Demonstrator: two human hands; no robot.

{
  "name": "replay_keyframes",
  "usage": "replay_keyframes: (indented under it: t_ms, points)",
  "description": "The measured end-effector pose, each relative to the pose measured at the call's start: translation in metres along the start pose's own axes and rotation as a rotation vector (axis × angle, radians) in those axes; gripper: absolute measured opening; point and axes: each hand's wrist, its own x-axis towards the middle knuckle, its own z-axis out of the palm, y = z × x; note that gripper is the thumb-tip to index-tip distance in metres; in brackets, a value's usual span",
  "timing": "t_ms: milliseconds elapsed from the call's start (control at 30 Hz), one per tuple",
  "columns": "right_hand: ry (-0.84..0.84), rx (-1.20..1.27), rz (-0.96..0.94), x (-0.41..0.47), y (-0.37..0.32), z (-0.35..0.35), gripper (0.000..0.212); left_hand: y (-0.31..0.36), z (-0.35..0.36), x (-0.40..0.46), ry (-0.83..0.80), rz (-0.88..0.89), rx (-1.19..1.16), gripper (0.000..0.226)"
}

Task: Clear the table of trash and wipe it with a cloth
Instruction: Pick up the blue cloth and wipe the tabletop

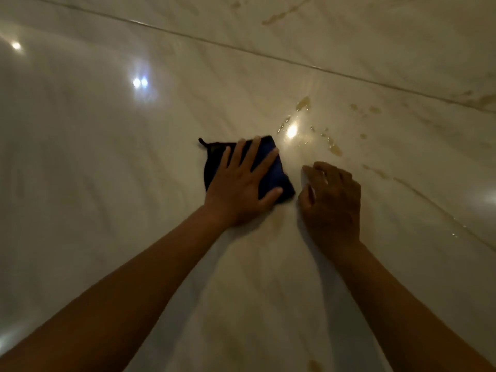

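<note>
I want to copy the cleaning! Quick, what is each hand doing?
Left hand: open, fingers spread flat, pressing the dark blue cloth on the marble table.
Right hand: fingers curled, seemingly around something pale; cannot tell what.

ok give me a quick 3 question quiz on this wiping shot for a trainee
1. True or false: the left hand lies flat with spread fingers on the dark blue cloth.
2. Multiple choice: the brownish spill drops on the marble table lie A) under the cloth, B) beyond and to the right of the cloth, C) beside the left elbow.
3. Fill in: the fingers of the right hand are ____, not straight.

Key: 1 true; 2 B; 3 curled. Whether the right hand holds anything cannot be told.
</note>
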Motion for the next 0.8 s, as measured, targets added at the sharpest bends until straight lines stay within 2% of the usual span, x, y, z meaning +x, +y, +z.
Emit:
replay_keyframes:
  t_ms: [133,233,333,433,533,633,700,800]
  points:
    - [-0.033,0.005,0.036,0.003,0.001,0.000,0.046,-0.014,-0.011,0.090,-0.020,-0.148,0.012,0.080]
    - [-0.037,0.048,0.046,0.004,-0.001,0.000,0.044,-0.007,-0.015,0.121,-0.017,-0.190,-0.003,0.081]
    - [0.099,0.126,0.096,0.019,0.014,-0.008,0.039,0.013,-0.010,0.102,0.002,-0.073,-0.015,0.083]
    - [0.185,0.037,0.238,0.070,0.061,-0.016,0.046,0.025,-0.004,0.075,0.011,0.049,0.016,0.083]
    - [0.081,-0.061,0.346,0.121,0.116,-0.018,0.048,0.021,-0.008,0.101,0.001,0.081,0.039,0.085]
    - [-0.008,-0.113,0.318,0.136,0.144,-0.016,0.041,0.019,-0.013,0.156,0.010,0.006,0.036,0.084]
    - [0.003,-0.118,0.301,0.135,0.151,-0.015,0.040,0.021,-0.014,0.193,0.002,-0.059,0.015,0.082]
    - [-0.004,-0.073,0.323,0.136,0.149,-0.016,0.051,0.038,-0.016,0.222,-0.006,-0.094,0.023,0.081]
